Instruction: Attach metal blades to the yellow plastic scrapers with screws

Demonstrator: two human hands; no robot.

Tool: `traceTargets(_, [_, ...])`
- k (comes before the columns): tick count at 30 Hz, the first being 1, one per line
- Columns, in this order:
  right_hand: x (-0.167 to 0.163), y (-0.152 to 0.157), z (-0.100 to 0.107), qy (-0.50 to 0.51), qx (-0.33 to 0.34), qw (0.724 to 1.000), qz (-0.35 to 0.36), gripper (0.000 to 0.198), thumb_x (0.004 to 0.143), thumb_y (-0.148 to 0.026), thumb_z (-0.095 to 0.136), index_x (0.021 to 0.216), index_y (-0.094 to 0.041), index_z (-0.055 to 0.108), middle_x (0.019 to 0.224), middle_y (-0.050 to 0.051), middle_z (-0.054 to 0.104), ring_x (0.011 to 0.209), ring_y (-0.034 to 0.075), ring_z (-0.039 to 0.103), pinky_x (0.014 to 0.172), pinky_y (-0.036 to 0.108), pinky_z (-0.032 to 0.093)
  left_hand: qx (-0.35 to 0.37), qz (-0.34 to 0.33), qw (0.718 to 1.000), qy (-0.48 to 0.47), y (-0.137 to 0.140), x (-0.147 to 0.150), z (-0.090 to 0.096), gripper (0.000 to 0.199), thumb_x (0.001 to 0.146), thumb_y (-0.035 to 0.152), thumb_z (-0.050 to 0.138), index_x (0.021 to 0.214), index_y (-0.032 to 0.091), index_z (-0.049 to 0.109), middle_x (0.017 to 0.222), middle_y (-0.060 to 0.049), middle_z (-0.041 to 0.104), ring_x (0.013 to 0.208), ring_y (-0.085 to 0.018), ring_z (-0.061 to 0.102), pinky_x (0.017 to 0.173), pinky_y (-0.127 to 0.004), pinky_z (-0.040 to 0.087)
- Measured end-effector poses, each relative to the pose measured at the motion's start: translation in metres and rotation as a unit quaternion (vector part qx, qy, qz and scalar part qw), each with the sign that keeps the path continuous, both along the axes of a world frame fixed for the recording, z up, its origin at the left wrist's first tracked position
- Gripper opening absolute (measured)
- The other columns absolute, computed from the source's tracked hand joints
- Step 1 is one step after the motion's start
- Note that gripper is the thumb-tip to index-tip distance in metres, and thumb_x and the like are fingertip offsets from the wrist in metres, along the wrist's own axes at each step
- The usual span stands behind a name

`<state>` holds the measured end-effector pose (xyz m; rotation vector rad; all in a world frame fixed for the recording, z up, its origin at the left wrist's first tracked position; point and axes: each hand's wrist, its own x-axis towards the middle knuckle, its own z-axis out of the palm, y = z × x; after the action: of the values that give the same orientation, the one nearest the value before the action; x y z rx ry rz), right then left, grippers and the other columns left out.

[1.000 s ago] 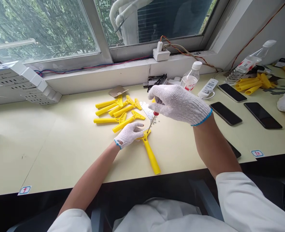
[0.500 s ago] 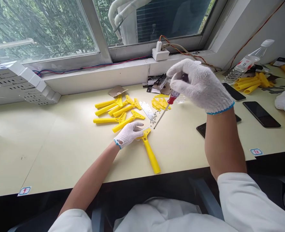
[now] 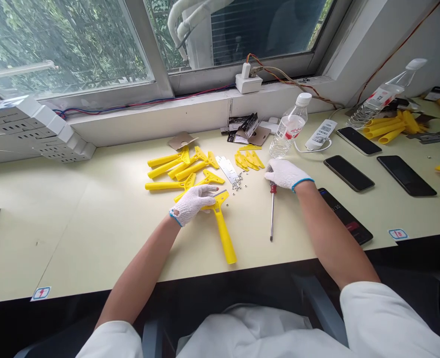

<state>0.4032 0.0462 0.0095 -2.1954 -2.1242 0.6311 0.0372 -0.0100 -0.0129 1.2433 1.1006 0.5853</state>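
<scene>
My left hand [image 3: 193,203], in a white knit glove with blue trim, pinches the head of a yellow plastic scraper [image 3: 223,228] at the centre of the frame, its tapered handle angled toward the bottom edge. My right hand [image 3: 287,174], gloved alike, sits right of centre, fingers curled over the mostly hidden handle of a red-collared screwdriver with a slim metal shaft [image 3: 272,211]; I cannot tell how firmly they close. The shaft points toward the lower edge. Between my hands, farther up the frame, are small silver screws [image 3: 236,182] beside flat silver metal blades [image 3: 226,169].
</scene>
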Motion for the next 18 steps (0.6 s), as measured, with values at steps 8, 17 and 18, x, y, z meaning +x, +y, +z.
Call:
traceTargets(8, [-0.058,-0.033,0.008,0.013,0.115,0.985,0.130,0.025,0.104,-0.024,0.058,0.115,-0.013,0.078,0.113,0.016,0.077,0.097,0.025,0.069,0.084,0.034,0.046,-0.038,-0.007,0.999,-0.016,0.004,-0.011,0.004,0.062,0.088,0.033,0.085,0.147,0.018,0.075,0.123,-0.015,0.079,0.102,-0.024,0.079,0.081,-0.033,0.063])
traceTargets(17, [-0.131,-0.073,-0.006,0.061,0.036,0.975,0.209,0.025,0.106,-0.037,0.066,0.098,-0.015,0.074,0.100,0.013,0.077,0.086,0.023,0.068,0.075,0.033,0.044,-0.014,-0.009,1.000,-0.017,0.006,-0.019,0.003,0.062,0.083,0.030,0.082,0.145,0.020,0.078,0.118,-0.010,0.077,0.092,-0.020,0.073,0.071,-0.029,0.056])
traceTargets(18, [-0.132,-0.073,-0.006,0.052,0.036,0.975,0.211,0.027,0.107,-0.039,0.066,0.098,-0.015,0.074,0.101,0.014,0.077,0.087,0.024,0.069,0.075,0.034,0.044,-0.013,-0.004,1.000,-0.018,0.006,-0.019,0.003,0.062,0.083,0.029,0.082,0.144,0.020,0.078,0.119,-0.011,0.077,0.093,-0.021,0.074,0.072,-0.030,0.057])
